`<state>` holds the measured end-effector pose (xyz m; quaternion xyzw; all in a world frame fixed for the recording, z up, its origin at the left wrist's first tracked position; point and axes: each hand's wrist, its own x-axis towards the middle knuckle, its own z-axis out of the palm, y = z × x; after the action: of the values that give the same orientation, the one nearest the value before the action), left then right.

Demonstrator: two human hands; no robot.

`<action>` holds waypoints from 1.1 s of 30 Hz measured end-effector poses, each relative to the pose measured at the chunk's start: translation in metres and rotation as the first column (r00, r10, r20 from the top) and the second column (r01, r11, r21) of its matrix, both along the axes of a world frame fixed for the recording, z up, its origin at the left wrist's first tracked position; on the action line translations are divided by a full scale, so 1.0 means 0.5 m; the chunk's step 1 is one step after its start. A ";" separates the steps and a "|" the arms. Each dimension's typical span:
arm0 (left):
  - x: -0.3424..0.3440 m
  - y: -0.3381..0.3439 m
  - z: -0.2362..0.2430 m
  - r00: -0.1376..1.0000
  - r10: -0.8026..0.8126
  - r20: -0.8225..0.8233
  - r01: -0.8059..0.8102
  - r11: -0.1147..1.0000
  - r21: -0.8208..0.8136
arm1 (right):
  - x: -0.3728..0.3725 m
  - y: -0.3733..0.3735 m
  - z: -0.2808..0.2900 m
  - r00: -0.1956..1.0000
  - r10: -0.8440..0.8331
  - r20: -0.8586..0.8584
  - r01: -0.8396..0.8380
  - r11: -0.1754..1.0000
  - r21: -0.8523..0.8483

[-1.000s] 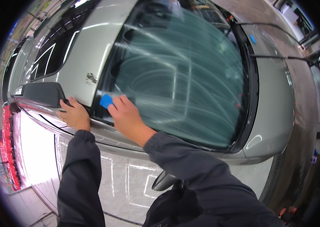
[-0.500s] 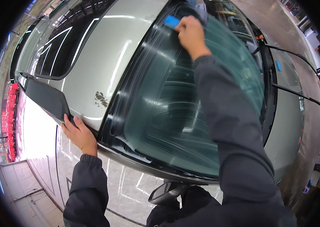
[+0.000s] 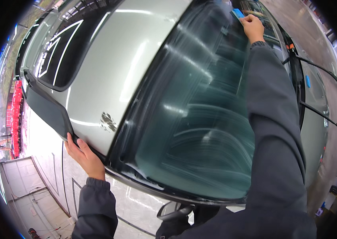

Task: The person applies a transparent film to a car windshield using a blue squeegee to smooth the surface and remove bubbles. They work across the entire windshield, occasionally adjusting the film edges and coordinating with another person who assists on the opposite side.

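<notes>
My right hand (image 3: 253,30) is stretched to the far side of a car's windshield (image 3: 204,115), its fingers pinching a small flat blue scraper (image 3: 237,14). The scraper's edge appears to be on the glass, though motion blurs the contact. Whitish, curved streaks cover much of the windshield, and white foam (image 3: 136,174) lies along its near corner. At the near roof edge, my left hand (image 3: 85,157) rests with fingers stretched out, beside the front end of the black roof rail (image 3: 49,107). Nothing is held in it.
The silver roof (image 3: 140,51) has a patch of peeled paint (image 3: 108,121) and a dark sunroof (image 3: 71,47). Two black wiper arms (image 3: 324,116) stand lifted away from the glass. Another blue piece (image 3: 308,81) lies on the hood. The side mirror (image 3: 171,211) sticks out near my body.
My right hand has swept the blue scraper rightward across the far part of the windshield, away from the roof edge. My left hand remains at the roof edge; the whole view has shifted slightly.
</notes>
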<state>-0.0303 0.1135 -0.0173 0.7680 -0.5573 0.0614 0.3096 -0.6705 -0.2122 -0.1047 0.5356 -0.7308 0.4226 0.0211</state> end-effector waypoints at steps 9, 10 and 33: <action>0.042 -0.011 -0.022 0.999 -0.027 0.036 0.030 0.997 -0.071 | 0.440 0.528 0.030 0.900 0.426 0.091 -0.387 0.878 -0.282; 0.047 -0.013 -0.026 0.999 -0.045 0.031 0.047 0.995 -0.090 | 0.484 0.593 0.033 0.882 0.470 0.005 -0.449 0.846 -0.288; 0.064 -0.023 -0.014 0.998 -0.013 -0.067 0.012 1.000 -0.027 | -0.067 0.134 -0.069 0.979 -0.006 0.203 0.042 0.984 -0.174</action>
<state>0.0016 0.1022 -0.0242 0.7620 -0.5504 0.0409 0.3387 -0.7041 -0.1451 -0.1390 0.4771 -0.6953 0.5376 -0.0002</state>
